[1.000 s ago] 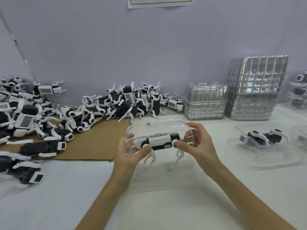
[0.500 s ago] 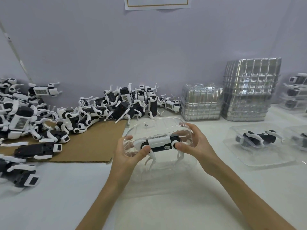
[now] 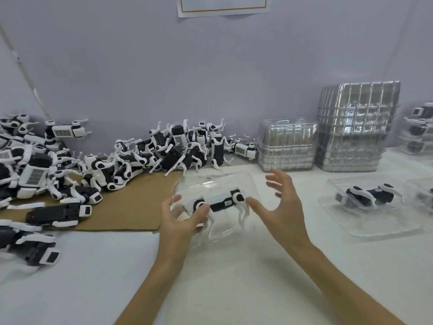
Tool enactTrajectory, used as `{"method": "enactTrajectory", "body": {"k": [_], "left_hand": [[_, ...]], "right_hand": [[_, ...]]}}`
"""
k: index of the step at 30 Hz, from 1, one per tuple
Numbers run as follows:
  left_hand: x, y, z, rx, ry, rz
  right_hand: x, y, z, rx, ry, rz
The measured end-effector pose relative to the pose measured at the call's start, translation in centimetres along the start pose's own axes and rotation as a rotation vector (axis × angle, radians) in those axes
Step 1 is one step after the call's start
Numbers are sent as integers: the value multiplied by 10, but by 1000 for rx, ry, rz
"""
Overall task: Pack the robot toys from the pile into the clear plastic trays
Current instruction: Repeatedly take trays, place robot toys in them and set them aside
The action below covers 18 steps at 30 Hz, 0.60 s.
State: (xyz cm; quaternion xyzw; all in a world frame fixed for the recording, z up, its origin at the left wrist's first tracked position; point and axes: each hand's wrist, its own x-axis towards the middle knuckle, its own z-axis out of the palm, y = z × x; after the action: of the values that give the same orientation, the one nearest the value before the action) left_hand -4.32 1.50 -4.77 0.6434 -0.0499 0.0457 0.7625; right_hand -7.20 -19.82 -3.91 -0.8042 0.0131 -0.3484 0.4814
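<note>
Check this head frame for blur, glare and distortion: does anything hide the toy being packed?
Head view: the robot toy, held with the clear tray by the left hand, reads fairly sharp; the right hand is blurred at its fingers; the tray nearly melts into the white table; the tray stacks glare strongly; wide-angle bending shows at the edges.

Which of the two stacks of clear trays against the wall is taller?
The right stack, farthest from the toy pile; it rises well above the shorter stack beside the pile.
</note>
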Motion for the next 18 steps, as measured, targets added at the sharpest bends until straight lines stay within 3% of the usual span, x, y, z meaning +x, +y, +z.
{"method": "enactTrajectory", "body": {"k": [2, 4, 7, 9, 18], "left_hand": [[-3, -1, 1, 9, 71, 69], [-7, -2, 3, 82, 116, 132], [-12, -9, 9, 143, 135, 194], [-16, -13, 13, 183, 124, 235], [-27, -20, 26, 159, 101, 304]], "right_hand": [[-5, 0, 1, -97, 118, -341], [-13, -7, 7, -127, 36, -491], [-26, -11, 23, -248, -229, -335], [-32, -5, 33, -380, -292, -252], [-36, 0, 42, -546, -135, -141]]}}
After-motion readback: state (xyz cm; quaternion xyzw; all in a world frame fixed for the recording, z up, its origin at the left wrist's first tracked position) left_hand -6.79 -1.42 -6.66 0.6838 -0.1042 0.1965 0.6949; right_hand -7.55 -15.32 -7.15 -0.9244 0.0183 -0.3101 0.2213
